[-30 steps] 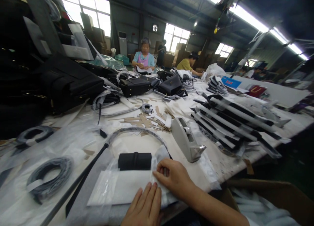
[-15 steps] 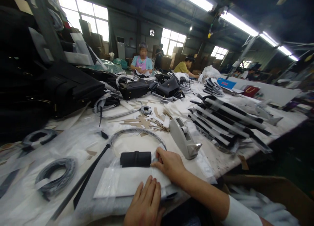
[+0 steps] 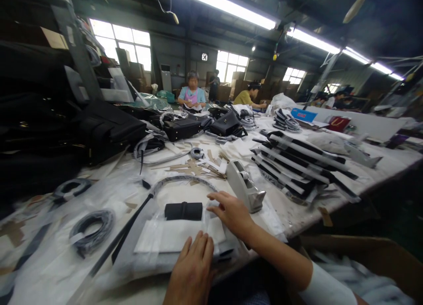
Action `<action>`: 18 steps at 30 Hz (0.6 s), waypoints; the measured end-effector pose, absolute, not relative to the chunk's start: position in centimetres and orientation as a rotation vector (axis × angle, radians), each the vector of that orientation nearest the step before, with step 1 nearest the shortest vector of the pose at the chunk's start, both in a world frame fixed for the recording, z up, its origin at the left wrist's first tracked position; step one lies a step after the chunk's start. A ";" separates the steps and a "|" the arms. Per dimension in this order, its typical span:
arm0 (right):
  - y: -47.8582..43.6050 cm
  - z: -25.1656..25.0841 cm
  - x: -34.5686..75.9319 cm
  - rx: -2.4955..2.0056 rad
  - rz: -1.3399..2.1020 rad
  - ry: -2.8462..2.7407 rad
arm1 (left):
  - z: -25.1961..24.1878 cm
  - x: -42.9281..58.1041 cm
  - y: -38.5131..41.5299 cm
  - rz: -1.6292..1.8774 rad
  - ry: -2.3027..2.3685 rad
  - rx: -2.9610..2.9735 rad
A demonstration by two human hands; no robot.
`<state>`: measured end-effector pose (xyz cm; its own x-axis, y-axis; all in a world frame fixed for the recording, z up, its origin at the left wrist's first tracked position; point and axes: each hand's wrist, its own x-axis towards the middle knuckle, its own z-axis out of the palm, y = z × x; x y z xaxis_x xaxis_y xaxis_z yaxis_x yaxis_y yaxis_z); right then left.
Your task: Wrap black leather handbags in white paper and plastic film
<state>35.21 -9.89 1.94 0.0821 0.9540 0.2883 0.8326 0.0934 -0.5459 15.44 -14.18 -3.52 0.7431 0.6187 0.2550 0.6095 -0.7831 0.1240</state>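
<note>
A handbag wrapped in white packing sheet (image 3: 158,239) lies before me at the table's front edge. Its wrapped handle (image 3: 178,178) arches away from me, and a black panel with a narrow band (image 3: 183,211) shows above the sheet. My left hand (image 3: 193,263) rests flat on the wrapping's near side, fingers stretched out. At the panel's right, my right hand (image 3: 229,211) is open near the handle's right end, thumb and fingers apart. I cannot tell whether its fingertips touch the wrapping. A long black strap (image 3: 132,221) runs down along the bag's left side.
A grey tape dispenser (image 3: 246,186) stands just beyond my right hand. Wrapped black pieces (image 3: 297,164) are stacked to the right. Coiled wrapped straps (image 3: 92,230) lie left, with black bags (image 3: 109,124) behind. An open carton (image 3: 357,243) sits below right. Two people work across the table.
My right hand's fingers have come apart from their pinch at the wrapping beside the black panel. My left hand stays flat on the bag. The view has shifted slightly.
</note>
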 end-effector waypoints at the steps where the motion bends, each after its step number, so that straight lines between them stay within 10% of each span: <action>1: -9.8 2.0 35.7 -1.746 0.283 -1.701 | -3.6 15.4 -14.2 0.444 1.021 2.899; 18: -9.8 1.0 35.3 -1.725 0.511 -2.080 | -6.8 15.2 -13.3 0.573 0.918 3.029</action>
<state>35.31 -9.79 1.01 -0.1670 0.9839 0.0642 0.8421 0.1762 -0.5097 15.23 -13.30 -6.75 0.7740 0.5232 0.3566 0.5499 -0.8347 0.0309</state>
